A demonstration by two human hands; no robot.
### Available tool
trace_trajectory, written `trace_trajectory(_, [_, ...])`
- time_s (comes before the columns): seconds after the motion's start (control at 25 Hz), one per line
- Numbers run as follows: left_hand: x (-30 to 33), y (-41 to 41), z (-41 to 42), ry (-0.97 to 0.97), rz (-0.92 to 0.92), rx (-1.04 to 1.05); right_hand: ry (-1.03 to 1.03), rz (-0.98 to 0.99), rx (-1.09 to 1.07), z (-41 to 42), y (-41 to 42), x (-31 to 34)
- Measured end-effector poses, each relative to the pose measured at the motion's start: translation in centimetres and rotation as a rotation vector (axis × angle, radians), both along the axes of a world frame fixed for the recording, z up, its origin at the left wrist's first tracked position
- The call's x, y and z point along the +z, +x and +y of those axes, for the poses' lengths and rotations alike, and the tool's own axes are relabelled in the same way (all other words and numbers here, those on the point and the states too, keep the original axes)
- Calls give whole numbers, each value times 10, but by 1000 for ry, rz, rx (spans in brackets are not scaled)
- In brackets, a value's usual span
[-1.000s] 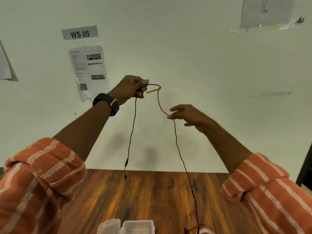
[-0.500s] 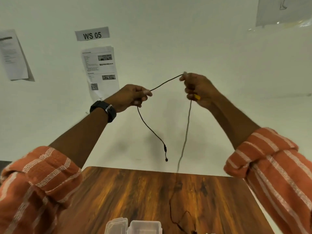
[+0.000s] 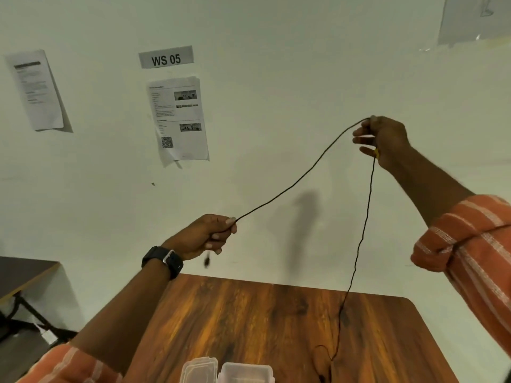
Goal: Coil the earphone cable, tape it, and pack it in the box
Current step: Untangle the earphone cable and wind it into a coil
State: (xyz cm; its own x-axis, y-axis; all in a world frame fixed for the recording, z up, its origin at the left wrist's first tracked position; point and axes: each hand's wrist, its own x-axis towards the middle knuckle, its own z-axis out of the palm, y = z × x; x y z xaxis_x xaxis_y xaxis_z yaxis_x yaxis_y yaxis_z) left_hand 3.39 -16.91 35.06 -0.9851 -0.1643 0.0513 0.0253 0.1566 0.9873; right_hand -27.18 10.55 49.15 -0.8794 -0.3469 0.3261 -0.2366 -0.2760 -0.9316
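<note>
A thin black earphone cable stretches in the air between my two hands. My left hand pinches one end low at centre, with a short blurred tip dangling below its fingers. My right hand is raised at upper right and grips the cable, a small yellow piece showing under its fingers. From the right hand the cable hangs straight down to the wooden table and ends in a loose loop near the front. A clear plastic box with its open lid sits at the bottom edge.
A white wall with taped paper sheets and a "WS 05" label rises behind the table. A dark table with metal legs stands at the far left.
My hands have pulled apart: the left went down and left, the right up and right. The cable between them is now longer and nearly taut, and the dangling end has shortened.
</note>
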Motion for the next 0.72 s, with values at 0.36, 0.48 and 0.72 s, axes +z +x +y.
trace_trajectory(0.36, [42, -27, 60, 433, 136, -55, 395, 368, 206, -57, 87, -105])
trace_trajectory(0.48, [52, -48, 91, 528, 119, -21, 220, 200, 666, -76, 134, -122])
trace_trajectory(0.72, [36, -31, 107, 675, 82, -98, 136, 279, 467, -65, 128, -151])
